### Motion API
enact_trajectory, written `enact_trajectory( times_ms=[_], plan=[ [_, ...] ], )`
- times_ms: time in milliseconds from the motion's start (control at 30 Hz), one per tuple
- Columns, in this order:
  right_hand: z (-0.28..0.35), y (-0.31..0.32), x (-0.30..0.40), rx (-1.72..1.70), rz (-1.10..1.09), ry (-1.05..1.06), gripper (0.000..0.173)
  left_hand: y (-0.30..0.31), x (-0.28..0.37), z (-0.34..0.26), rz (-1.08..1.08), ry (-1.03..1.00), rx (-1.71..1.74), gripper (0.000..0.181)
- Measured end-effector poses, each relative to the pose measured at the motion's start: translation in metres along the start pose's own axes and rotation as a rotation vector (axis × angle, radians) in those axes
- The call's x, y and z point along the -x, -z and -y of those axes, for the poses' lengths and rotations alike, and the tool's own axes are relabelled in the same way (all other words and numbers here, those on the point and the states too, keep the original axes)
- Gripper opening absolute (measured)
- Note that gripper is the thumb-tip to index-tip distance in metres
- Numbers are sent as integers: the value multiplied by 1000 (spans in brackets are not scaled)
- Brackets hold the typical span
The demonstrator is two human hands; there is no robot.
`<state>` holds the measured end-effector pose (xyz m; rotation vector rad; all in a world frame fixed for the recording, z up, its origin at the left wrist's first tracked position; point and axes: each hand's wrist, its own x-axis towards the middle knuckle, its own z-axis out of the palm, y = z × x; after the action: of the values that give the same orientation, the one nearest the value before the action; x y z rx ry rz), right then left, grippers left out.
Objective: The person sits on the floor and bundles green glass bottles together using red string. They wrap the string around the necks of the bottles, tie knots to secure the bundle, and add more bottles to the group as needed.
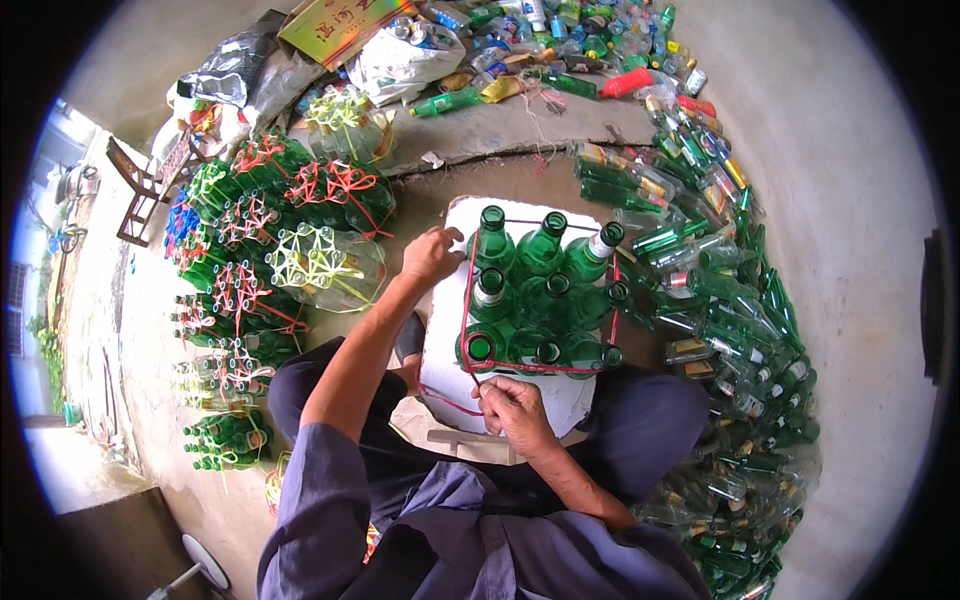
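Green glass bottles [540, 253] stand upright in three rows of three on a white board [442, 315] in front of me. A red cord [540, 368] runs around the outside of the group, and a slack length of it hangs at the near left. My right hand [514, 415] pinches the cord between thumb and fingers by the near left corner. My left hand [431, 255] is beside the far left bottle, fingers bent and apart, with nothing visible in them. Whether its fingertips touch the bottle or the cord is unclear.
On the left stand bundles of bottles [240, 289] tied with red and yellow strips, near a wooden chair [146, 187]. Loose glass bottles [720, 300] are heaped along the right wall. Plastic bottles, a white bag of cans [405, 67] and a printed cardboard box [337, 30] lie beyond.
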<state>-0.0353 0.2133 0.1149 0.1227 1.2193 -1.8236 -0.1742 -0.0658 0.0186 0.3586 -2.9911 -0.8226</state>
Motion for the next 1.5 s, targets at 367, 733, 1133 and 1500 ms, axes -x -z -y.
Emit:
enact_trajectory(
  times_ms=[367, 733, 1133, 1500],
  plan=[
    [-4, 1, 1, -2, 20, -5, 20, -19, 23, -1, -153, -60, -50, 12],
    [-6, -1, 1, -51, 79, 39, 21, 111, 68, 114, -671, 341, 451, 5],
    [-10, 6, -2, -36, 63, 103, 22, 259, 210, 21, -1010, 152, 1108, 4],
    [-1, 4, 5, 51, 36, 145, 21, 153, 264, -106, -206, 297, 979, 4]
  ],
)
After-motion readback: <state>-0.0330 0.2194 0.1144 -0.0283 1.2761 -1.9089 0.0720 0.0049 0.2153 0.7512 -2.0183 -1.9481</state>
